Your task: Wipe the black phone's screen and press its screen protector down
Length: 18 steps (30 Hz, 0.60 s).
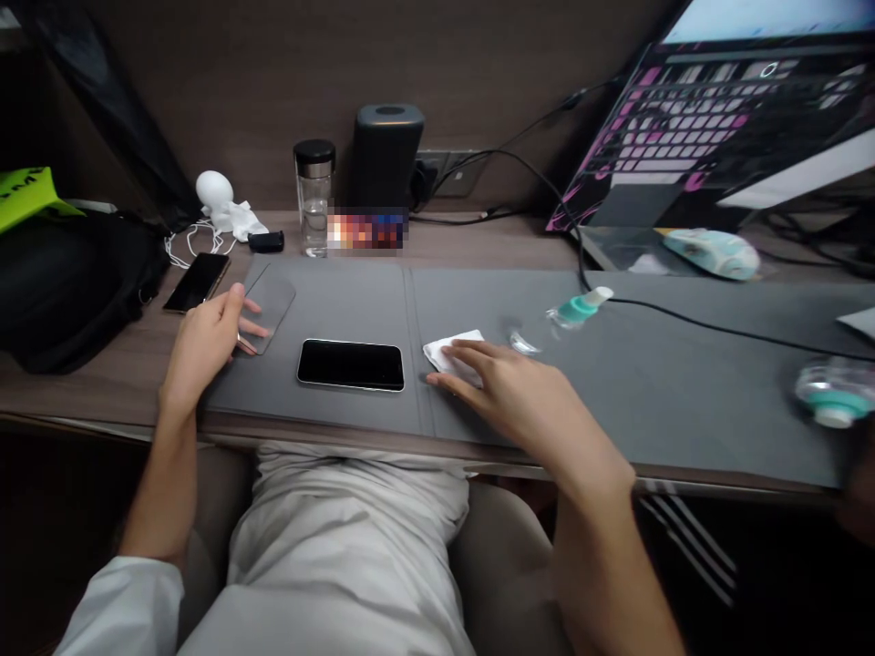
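— Nearest the camera: my pale shirt, with the edge of the desk beyond it and a grey mat spread on top.

— And your left hand?

— Grasping a clear sheet with rounded corners between thumb and fingers, over the mat's left part; some fingers show through it. Just behind, a dark phone lies on the desk.

— Your right hand?

— Unclenched, fingers extended and laid over a white cloth on the mat. Beyond it, blurred, a clear bottle with a teal collar lies on its side.

— What lies between?

— A pale-rimmed phone, screen black, flat on the mat, touching neither of my hands.
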Motion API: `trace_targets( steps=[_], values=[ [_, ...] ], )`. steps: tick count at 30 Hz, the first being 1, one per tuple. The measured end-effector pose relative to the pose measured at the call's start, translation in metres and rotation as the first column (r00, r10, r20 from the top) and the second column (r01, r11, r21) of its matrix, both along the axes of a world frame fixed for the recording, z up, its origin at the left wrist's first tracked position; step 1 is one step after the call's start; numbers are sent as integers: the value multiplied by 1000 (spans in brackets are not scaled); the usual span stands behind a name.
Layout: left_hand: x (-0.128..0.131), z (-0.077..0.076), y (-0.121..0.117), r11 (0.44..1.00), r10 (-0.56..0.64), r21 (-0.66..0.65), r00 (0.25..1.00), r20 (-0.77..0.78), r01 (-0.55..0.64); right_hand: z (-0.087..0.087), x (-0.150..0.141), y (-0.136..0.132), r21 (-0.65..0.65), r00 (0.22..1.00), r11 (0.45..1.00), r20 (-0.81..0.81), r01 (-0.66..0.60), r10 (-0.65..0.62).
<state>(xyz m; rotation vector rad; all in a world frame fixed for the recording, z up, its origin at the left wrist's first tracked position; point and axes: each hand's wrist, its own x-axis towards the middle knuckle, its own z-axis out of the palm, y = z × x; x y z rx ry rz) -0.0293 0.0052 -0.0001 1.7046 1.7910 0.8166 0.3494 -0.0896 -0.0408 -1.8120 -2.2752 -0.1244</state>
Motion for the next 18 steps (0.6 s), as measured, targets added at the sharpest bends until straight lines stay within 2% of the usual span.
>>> trace_targets(
  steps=[3,6,9,11,13,15,16,18],
  values=[
    [2,3,-3,995,52,88,985,-163,-38,-3,-4,4,7,999,1000,30,17,-18],
    [1,8,-8,980,142,189,907,-397,-70,-3,-5,9,28,998,998,40,48,-49],
    [-2,11,-14,963,144,271,840,-524,4,0,-5,13,51,991,992,64,114,-117],
    [-3,12,-17,945,46,297,845,-533,136,2,-7,13,94,984,982,57,162,-167],
    [0,10,-19,908,-178,242,839,-515,341,3,-11,9,152,987,976,14,158,-162],
    [8,5,-21,817,-444,123,751,-488,564,5,-19,3,197,996,976,-27,88,-85],
    [12,1,-22,762,-541,67,691,-480,644,5,-24,-1,210,999,977,-36,40,-33],
    [23,-8,-23,715,-603,14,627,-494,699,6,-35,-8,212,997,975,-37,-57,67]
  ],
)
